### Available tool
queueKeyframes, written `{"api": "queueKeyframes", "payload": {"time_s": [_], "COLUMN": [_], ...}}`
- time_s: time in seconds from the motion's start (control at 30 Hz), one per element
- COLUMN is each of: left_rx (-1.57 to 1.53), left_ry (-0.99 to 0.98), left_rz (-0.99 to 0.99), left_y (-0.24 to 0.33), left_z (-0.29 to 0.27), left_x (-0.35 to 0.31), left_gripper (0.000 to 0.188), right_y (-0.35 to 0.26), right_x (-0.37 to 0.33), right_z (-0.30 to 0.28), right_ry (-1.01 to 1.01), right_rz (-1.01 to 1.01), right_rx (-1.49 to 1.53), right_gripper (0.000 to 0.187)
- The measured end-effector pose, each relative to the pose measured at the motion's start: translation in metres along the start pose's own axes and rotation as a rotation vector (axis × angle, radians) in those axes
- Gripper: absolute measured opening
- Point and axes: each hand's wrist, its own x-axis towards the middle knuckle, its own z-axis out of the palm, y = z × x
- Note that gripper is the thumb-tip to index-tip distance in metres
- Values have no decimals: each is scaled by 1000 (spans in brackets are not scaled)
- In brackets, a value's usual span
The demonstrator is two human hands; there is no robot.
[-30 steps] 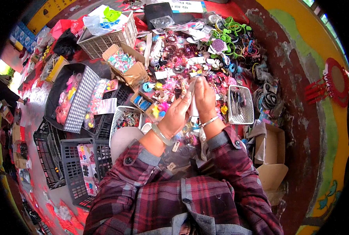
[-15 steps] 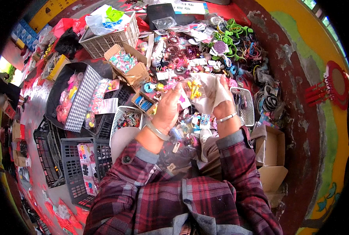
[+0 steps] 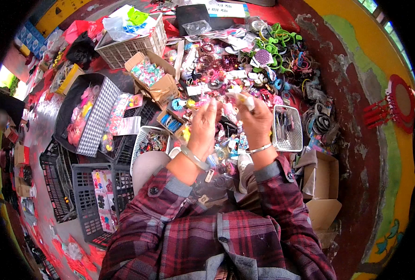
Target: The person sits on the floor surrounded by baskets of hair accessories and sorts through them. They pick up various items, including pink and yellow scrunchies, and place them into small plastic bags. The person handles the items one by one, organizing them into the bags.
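My right hand (image 3: 256, 117) is closed on a crumpled whitish piece (image 3: 245, 100), cloth or plastic bag, I cannot tell which. Part of it pokes out between thumb and fingers toward the middle. Across from it, my left hand (image 3: 203, 125) is raised with the thumb up and the fingers curled. What those fingers hold, if anything, is hidden. Beneath both hands spreads a heap of small colourful hair accessories (image 3: 219, 70), with white cards among them.
A white basket of dark slim pieces (image 3: 287, 147) stands right of my right hand. Another white basket (image 3: 137, 151) and a small carton with blue strips (image 3: 172, 122) lie left. Farther out are a dark crate (image 3: 87, 205), an open cardboard box (image 3: 326, 175) and green headbands (image 3: 278, 37).
The whitish piece was spread between my hands and is now bunched in my right hand. The white card by my left fingers and the yellow pieces between my hands no longer show there.
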Motion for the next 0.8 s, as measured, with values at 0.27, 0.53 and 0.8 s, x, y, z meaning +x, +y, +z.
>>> {"api": "queueKeyframes", "payload": {"time_s": [0.27, 0.53, 0.8], "left_rx": [-489, -487, -622], "left_ry": [-89, -39, -28], "left_rz": [-291, -207, -266], "left_y": [19, 19, 9], "left_z": [-9, -20, -27], "left_x": [4, 12, 18], "left_gripper": [40, 34, 28], "right_y": [-26, -36, 12], "right_x": [-13, -16, 25], "right_z": [15, 12, -52], "right_ry": [-383, -573, 79], "right_rz": [-442, -369, 648], "right_rx": [-634, -462, 993], "right_gripper": [49, 38, 41]}}
